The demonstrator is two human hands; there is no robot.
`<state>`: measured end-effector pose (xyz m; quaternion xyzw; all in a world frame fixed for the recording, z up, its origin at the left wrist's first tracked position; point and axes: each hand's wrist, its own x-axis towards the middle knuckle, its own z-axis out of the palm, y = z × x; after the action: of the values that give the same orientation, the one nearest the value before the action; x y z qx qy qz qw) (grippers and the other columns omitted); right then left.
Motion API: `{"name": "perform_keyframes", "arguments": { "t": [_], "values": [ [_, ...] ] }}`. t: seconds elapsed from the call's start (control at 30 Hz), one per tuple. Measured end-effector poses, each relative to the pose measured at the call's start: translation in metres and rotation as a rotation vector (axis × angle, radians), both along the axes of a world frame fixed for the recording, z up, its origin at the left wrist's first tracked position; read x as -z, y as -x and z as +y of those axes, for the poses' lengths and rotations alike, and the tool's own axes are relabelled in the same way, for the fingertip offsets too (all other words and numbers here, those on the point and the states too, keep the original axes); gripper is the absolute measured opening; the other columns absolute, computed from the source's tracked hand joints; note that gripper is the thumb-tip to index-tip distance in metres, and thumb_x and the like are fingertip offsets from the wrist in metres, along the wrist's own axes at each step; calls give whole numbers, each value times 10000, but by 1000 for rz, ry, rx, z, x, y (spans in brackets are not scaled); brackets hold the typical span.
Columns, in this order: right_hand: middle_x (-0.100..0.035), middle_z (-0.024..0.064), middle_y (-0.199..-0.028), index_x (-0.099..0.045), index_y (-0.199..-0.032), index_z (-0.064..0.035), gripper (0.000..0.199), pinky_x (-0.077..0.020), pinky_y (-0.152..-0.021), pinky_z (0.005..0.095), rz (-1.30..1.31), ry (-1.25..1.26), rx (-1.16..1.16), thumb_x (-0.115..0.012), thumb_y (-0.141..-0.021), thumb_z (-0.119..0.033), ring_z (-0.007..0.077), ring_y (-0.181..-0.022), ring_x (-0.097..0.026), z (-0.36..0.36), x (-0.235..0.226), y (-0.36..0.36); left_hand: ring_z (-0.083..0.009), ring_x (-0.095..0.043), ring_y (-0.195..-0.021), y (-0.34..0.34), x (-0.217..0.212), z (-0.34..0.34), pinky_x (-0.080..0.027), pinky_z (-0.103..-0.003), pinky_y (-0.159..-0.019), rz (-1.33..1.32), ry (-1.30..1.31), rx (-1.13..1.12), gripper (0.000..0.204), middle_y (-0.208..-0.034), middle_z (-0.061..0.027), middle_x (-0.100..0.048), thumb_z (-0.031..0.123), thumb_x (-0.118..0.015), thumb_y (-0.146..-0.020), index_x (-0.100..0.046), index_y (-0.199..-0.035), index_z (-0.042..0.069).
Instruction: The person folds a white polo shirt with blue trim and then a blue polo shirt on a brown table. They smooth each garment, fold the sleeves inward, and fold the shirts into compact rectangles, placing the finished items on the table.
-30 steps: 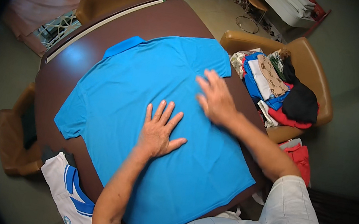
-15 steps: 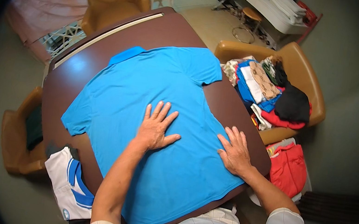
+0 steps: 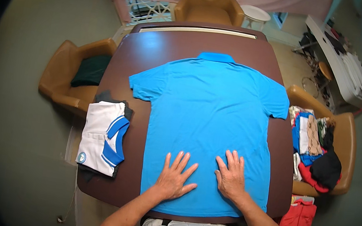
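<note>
A bright blue polo shirt lies spread out, back side up, on a dark reddish-brown table. Its collar points to the far edge, its short sleeves reach out to both sides, and its hem lies along the near edge. Flat on the lower left part of the shirt rests my left hand, fingers spread. My right hand lies on the lower right part, fingers apart too. Neither hand grips the cloth. Faint creases run across the shirt's back.
Folded clothes, a white shirt with blue collar on top, lie at the table's left. A tan armchair at right holds piled garments; red cloth sits below. Another armchair holds dark green cloth, and a third stands beyond the table.
My view has turned, so the table now appears straight on. Both hands have come nearer the hem, the left one more so, and the shirt lies with its sides straighter.
</note>
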<state>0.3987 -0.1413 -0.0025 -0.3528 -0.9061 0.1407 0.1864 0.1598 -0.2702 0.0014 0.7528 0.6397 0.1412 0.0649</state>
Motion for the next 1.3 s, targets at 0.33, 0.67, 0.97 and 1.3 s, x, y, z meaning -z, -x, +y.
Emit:
{"name": "perform_keyframes", "arguments": {
  "t": [0.33,0.67,0.97,1.3],
  "values": [
    [-524,250,-1497,-659,-1371,-62,507,-340,-1183,630,-19,-31,-65,-808,-892,-131,476,-1430,-461,18,-10,10,-458,-427,-1510,-9,-1,-127,-311,-673,-1219,-154,29,-112,619,-1625,-241,-472,426,-791,-931,-658,-1449,115],
    [-667,168,-1146,-658,-1297,-62,438,-554,-912,495,273,-51,-375,-796,-882,-82,389,-1114,-650,95,-61,277,-358,-682,-941,-2,-30,-177,-519,-467,-860,-411,158,-1031,396,-1121,-188,-671,255,-837,-913,-683,-1210,42],
    [-603,197,-1306,-588,-1400,-80,590,-562,-1003,487,-44,123,-170,-835,-879,-209,415,-1196,-617,112,2,430,-368,-703,-857,3,-18,-167,-544,-497,-745,-588,290,-998,265,-943,-154,-721,200,-855,-847,-696,-998,52],
    [-708,199,-1049,-703,-1053,-104,117,-600,-803,516,261,162,-57,-663,-972,-178,417,-975,-720,123,20,448,-423,-697,-759,-14,-57,-143,-559,-509,-716,-846,183,-1040,139,-814,-179,-713,141,-761,-871,-668,-949,73]
  ]
}}
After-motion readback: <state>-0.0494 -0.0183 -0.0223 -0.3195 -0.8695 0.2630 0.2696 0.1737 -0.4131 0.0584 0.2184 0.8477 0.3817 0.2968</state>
